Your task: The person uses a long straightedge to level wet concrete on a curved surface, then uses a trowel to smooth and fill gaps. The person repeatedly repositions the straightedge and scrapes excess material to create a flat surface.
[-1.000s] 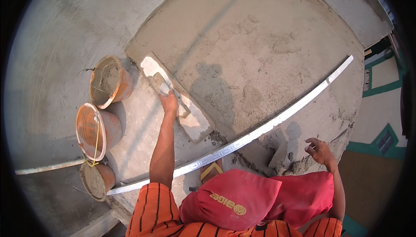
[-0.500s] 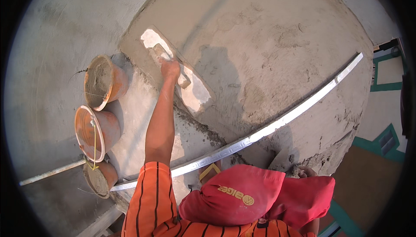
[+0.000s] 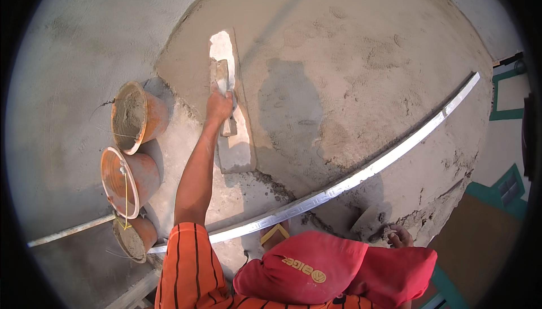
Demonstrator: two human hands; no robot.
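Smoothing seems the step in hand — the left hand [image 3: 218, 106] has its fingers wrapped round the handle [image 3: 229, 127] of the float [image 3: 242, 125], which lies at the mortar's [image 3: 350, 83] left edge, while the right hand [image 3: 400, 236] bends beside the trowel [image 3: 366, 220], its grip unclear — and the next pass calls for even pressure.

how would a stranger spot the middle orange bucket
Follow the long silvery metal bar to its left end. There the lowest round orange bucket starts a row of three, with the middle bucket next and the upper bucket last. The middle one shows bare orange inner wall behind a yellow cord; both neighbours show grey-brown mix.
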